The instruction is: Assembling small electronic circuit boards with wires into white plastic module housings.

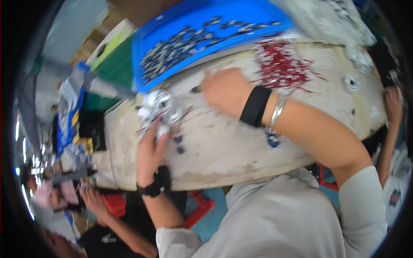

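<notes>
Because silver parts [174, 112] crowd left hand [150, 152], nudging may scatter them; fingers' grip there and at right hand [226, 90]: cannot tell.

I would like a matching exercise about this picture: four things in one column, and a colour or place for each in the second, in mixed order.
1. Tray
2. Pile of thin pieces
3. Left hand
4. Wide wristband

A. Red and white
B. At the shiny round parts
C. Black, beside a silver bracelet
D. Blue, with many small parts inside

Right pairs: 1-D, 2-A, 3-B, 4-C
</notes>
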{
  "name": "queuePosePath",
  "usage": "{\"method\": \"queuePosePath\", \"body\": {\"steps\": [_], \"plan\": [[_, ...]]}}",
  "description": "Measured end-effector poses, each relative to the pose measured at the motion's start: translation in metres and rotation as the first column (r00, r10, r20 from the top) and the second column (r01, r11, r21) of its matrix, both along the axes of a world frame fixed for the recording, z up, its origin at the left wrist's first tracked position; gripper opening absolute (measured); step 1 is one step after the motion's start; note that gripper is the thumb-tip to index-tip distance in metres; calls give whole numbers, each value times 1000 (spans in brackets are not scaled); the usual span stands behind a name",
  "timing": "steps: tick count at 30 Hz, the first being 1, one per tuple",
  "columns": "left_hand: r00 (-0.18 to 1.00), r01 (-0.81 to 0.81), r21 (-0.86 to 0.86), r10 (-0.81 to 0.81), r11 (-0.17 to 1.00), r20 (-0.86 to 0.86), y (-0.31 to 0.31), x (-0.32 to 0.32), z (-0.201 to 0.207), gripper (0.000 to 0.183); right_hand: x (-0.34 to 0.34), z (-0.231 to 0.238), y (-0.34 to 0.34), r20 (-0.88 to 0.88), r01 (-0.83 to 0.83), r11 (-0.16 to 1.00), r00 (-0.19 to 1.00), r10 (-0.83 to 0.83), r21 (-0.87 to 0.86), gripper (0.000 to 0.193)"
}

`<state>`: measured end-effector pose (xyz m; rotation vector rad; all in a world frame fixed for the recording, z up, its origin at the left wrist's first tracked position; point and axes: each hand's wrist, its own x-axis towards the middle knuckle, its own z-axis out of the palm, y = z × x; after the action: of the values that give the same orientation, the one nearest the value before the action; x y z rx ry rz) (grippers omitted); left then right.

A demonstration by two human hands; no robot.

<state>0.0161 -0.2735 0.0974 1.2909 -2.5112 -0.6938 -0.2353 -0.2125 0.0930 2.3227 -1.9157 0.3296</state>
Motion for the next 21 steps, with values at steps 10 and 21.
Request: {"method": "queuePosePath", "body": {"steps": [10, 21], "plan": [[957, 212, -554, -56, 805, 284, 29, -53, -2, 36, -22, 26, 165, 512, -284, 952, 805, 300, -111, 14], [785, 518, -478, -171, 710, 596, -15, -53, -13, 32, -185, -11, 273, 957, 912, 408, 88, -276, 33, 17]]}}
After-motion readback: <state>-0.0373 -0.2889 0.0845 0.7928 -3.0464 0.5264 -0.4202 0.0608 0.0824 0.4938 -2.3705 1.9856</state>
